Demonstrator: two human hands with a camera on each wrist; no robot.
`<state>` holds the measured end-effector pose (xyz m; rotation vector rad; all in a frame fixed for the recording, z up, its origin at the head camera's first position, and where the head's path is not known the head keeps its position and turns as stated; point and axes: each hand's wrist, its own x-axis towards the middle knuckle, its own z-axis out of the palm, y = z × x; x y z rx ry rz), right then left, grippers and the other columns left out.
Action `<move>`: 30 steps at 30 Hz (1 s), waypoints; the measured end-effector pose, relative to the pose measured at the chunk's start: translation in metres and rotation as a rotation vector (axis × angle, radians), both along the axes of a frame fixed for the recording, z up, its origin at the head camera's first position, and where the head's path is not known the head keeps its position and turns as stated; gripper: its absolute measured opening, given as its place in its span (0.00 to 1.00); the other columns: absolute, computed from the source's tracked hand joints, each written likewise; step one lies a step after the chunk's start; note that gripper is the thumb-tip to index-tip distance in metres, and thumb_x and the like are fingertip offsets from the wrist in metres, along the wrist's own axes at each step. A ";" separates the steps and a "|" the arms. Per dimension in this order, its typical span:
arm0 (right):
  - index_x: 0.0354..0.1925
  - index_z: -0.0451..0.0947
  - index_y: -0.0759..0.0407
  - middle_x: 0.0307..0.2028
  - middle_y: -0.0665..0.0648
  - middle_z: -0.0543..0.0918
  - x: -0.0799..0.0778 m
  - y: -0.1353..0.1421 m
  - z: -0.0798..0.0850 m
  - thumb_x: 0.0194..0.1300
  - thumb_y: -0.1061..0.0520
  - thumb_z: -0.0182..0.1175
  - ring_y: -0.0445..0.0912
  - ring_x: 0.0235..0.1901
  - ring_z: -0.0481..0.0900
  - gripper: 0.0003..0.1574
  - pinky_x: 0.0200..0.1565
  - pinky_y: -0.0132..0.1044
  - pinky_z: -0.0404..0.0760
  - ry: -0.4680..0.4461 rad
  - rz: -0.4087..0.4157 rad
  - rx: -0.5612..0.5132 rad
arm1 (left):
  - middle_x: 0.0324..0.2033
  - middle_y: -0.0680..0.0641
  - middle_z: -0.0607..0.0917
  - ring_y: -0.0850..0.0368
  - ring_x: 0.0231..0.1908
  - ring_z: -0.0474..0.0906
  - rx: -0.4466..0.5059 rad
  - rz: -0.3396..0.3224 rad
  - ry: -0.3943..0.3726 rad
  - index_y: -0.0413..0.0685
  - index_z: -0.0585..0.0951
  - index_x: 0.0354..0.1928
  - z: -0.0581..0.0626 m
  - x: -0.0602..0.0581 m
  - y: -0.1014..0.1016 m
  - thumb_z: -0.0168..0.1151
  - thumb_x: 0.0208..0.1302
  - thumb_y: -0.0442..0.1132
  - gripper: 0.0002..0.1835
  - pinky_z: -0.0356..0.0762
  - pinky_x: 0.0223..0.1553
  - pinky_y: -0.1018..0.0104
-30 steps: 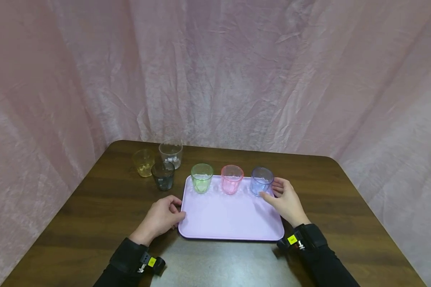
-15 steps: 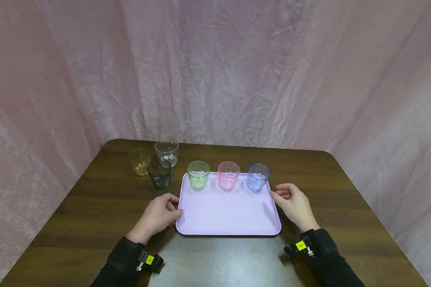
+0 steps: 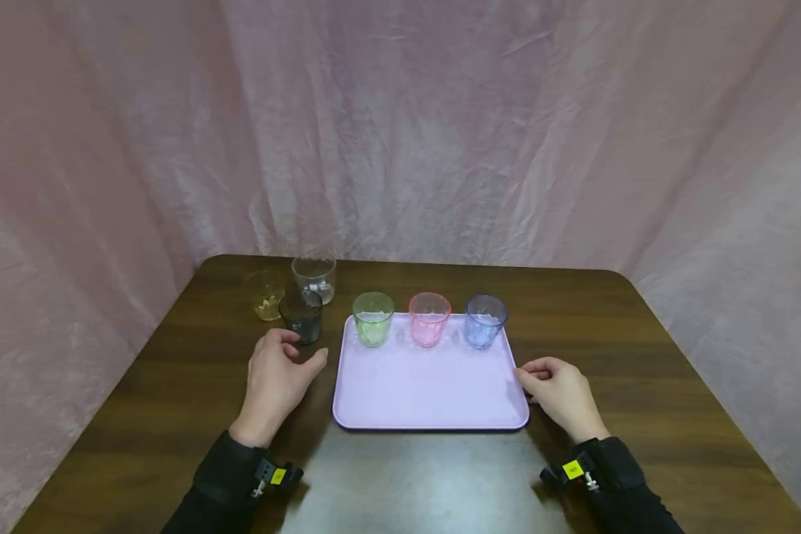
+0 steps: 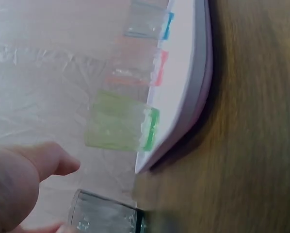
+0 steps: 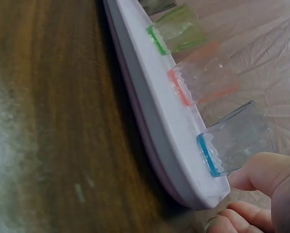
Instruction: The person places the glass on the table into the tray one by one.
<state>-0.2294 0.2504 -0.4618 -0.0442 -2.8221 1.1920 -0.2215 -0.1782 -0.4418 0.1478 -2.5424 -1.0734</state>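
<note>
A lilac tray [image 3: 430,393] lies on the table with a green glass [image 3: 373,320], a pink glass [image 3: 429,320] and a blue glass [image 3: 485,322] in a row along its far side. My left hand [image 3: 275,382] reaches past the tray's left side, thumb and fingers spread, fingertips close to a dark grey glass [image 3: 301,317]. In the left wrist view that grey glass [image 4: 104,213] stands just beyond the thumb and fingers. My right hand [image 3: 561,393] holds the tray's right edge, thumb at the rim and fingers curled beside it. The right wrist view shows its thumb [image 5: 256,172] near the tray's corner.
Behind the grey glass stand a yellow glass [image 3: 265,297] and a clear glass [image 3: 315,277]. The brown wooden table [image 3: 654,415] ends at a pink curtain [image 3: 400,133] at the back.
My left hand has left the tray's left edge and moved forward to the grey glass, opening. My right hand has drawn back from the blue glass to the tray's right edge.
</note>
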 end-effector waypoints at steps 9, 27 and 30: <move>0.41 0.82 0.65 0.30 0.57 0.83 0.007 -0.002 -0.002 0.66 0.48 0.66 0.45 0.24 0.81 0.20 0.28 0.35 0.83 -0.069 0.000 -0.011 | 0.59 0.31 0.62 0.38 0.59 0.60 0.092 0.032 -0.035 0.29 0.57 0.68 -0.003 -0.012 -0.011 0.78 0.50 0.51 0.54 0.64 0.58 0.42; 0.36 0.83 0.63 0.26 0.53 0.84 0.008 -0.004 -0.005 0.63 0.52 0.68 0.43 0.22 0.79 0.14 0.25 0.35 0.81 -0.049 -0.024 0.013 | 0.62 0.33 0.61 0.40 0.61 0.62 0.247 -0.083 -0.044 0.34 0.55 0.71 -0.032 -0.055 -0.028 0.77 0.53 0.50 0.54 0.65 0.61 0.43; 0.36 0.83 0.63 0.27 0.54 0.84 0.008 -0.005 -0.005 0.63 0.52 0.68 0.43 0.22 0.80 0.14 0.25 0.35 0.80 -0.049 -0.025 0.016 | 0.63 0.33 0.61 0.40 0.62 0.62 0.299 -0.114 -0.051 0.34 0.54 0.71 -0.036 -0.060 -0.032 0.77 0.54 0.48 0.53 0.63 0.62 0.43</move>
